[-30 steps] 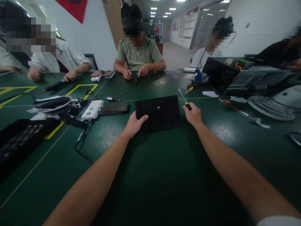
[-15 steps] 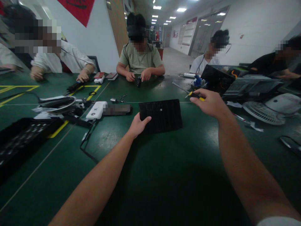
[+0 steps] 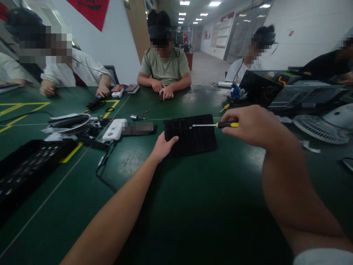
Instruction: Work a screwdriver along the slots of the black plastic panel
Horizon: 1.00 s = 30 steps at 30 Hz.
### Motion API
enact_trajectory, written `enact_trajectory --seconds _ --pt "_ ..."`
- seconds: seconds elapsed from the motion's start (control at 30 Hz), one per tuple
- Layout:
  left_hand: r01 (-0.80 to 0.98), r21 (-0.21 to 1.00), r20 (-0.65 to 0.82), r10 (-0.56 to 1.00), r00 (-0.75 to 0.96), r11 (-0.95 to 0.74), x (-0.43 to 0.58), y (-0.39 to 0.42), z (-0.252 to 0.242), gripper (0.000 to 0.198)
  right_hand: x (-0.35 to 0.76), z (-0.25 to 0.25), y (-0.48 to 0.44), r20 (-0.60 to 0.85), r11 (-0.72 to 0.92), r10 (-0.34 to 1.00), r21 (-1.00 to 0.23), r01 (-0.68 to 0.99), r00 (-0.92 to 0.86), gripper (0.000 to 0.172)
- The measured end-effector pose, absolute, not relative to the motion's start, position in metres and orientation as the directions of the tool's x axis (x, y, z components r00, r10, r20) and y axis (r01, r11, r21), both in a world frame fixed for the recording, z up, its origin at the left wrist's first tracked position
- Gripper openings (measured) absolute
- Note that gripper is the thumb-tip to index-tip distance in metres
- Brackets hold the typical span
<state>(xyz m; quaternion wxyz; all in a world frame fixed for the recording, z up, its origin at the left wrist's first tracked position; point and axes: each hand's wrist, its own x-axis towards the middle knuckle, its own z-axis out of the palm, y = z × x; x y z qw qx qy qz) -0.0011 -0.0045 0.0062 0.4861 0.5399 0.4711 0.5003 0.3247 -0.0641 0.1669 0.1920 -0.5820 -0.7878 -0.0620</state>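
My left hand grips the left edge of a black flat rectangular panel, thumb on top and the other fingers hidden beneath. A small silver round spot, perhaps a screw head, shows on the panel. My right hand is closed around the black-and-yellow handle of a screwdriver. Its metal shaft lies nearly level across the panel, with the tip at or very close to the silver spot; contact is hard to make out. Beyond that hand lies a smaller yellow-handled tool.
To the left are a white device, a dark phone-like slab, small metal parts, cables and a black slotted tray. A white fan and computer casing stand right. Several people sit around the green table.
My right hand has swung the screwdriver round from pointing away over the table to lying across the panel, its tip at the silver spot. My left hand keeps its hold.
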Motion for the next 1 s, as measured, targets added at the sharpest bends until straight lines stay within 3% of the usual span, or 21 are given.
enact_trajectory --seconds 0.17,0.57,0.77,1.0 --pt "0.013 0.998 0.064 0.997 0.053 -0.065 0.0 -0.003 0.006 0.046 0.312 0.154 -0.06 0.399 0.319 0.878 -0.071 0.945 -0.266 0.019" --pt "0.052 0.995 0.082 0.996 0.042 -0.084 0.001 -0.002 0.007 0.049 0.297 0.15 -0.06 0.377 0.221 0.91 -0.087 0.972 -0.173 0.022" --pt "0.043 0.995 0.087 0.995 0.049 -0.089 0.001 -0.002 0.006 0.047 0.303 0.143 -0.055 0.416 0.295 0.882 -0.12 0.948 -0.222 0.021" --pt "0.02 0.996 0.082 0.995 0.055 -0.083 0.0 -0.003 0.007 0.047 0.299 0.145 -0.058 0.401 0.256 0.894 -0.086 0.963 -0.201 0.022"
